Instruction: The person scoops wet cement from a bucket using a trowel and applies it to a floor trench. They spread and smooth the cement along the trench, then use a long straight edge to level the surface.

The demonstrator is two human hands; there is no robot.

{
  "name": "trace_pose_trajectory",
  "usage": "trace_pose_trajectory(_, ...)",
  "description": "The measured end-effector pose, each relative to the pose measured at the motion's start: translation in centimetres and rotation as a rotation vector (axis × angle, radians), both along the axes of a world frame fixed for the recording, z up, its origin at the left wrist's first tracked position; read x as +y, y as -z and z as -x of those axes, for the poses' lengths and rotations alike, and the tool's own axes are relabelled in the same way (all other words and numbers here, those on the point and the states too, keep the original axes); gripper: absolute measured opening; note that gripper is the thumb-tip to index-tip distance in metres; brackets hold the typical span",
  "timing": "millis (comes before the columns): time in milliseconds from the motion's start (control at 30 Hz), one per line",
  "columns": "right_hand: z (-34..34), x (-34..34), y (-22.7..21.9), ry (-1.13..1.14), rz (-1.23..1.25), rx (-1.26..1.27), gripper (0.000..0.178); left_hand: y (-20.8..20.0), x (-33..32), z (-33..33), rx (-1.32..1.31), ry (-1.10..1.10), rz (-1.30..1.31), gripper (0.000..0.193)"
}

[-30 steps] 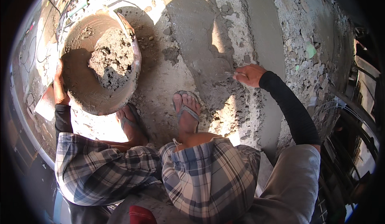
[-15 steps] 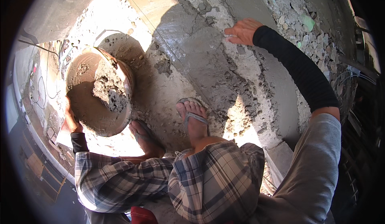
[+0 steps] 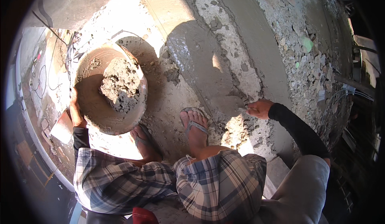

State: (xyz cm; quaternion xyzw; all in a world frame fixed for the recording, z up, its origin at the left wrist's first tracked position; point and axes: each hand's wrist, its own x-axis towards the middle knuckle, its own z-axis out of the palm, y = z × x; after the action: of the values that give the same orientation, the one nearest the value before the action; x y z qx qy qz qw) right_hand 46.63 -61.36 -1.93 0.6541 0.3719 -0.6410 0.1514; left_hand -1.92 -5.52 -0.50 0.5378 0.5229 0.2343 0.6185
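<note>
My left hand (image 3: pixel 76 107) grips the left rim of a wide round bucket (image 3: pixel 82 65), which is tilted so its mouth faces me. Inside it sits a lump of wet grey mortar (image 3: pixel 120 83). On the right, my right hand (image 3: pixel 260 109) is closed round the handle of a trowel (image 3: pixel 227 105). The mortar-coated blade points left and lies against a strip of wet mortar (image 3: pixel 200 63), close to its near end; its outline blends into the mortar. Most of the handle is hidden by my fingers.
A taut string line (image 3: pixel 170 39) runs along the mortar strip's left edge. To the right lie a second smooth mortar band (image 3: pixel 256 35) and broken rubble (image 3: pixel 300 59). My sandalled feet (image 3: pixel 194 123) stand between bucket and strip. Loose cables (image 3: pixel 70 49) lie beyond the bucket.
My right hand has come toward me along the strip with the trowel, leaving smoother mortar behind. The left hand still holds the bucket; the whole view has shifted slightly.
</note>
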Motion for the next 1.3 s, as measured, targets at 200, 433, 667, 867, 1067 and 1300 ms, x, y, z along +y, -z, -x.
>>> trace_pose_trajectory(200, 2.4, 7.0, -11.3, 0.108, -0.32, -0.337, 0.034, -2.9, -2.9, -3.5, -0.092, 0.021, -0.067, 0.052)
trace_pose_trajectory(433, 9.2, 25.6, -11.6, -0.343, -0.971, -0.713, 0.016, -8.2, -9.4, -15.4, 0.026, 0.182, -0.131, 0.054)
trace_pose_trajectory(667, 11.7, 32.1, -10.4, -0.588, -0.68, -0.662, 0.017, -8.5, -11.3, -15.5, 0.083, 0.289, -0.35, 0.055)
trace_pose_trajectory(867, 12.0, 28.3, -10.6, -0.5, -0.644, -0.459, 0.029, -8.8, -10.8, -14.1, 0.049, 0.233, -0.335, 0.063)
trace_pose_trajectory(1067, 15.8, 26.2, -10.9, -0.302, -0.631, -0.204, 0.033, -8.5, -10.3, -13.4, 0.044, 0.175, -0.264, 0.065)
trace_pose_trajectory(1300, 20.4, 24.4, -7.9, 0.164, -0.703, 0.087, 0.037, -8.4, -9.0, -12.7, 0.075, 0.301, -0.362, 0.062)
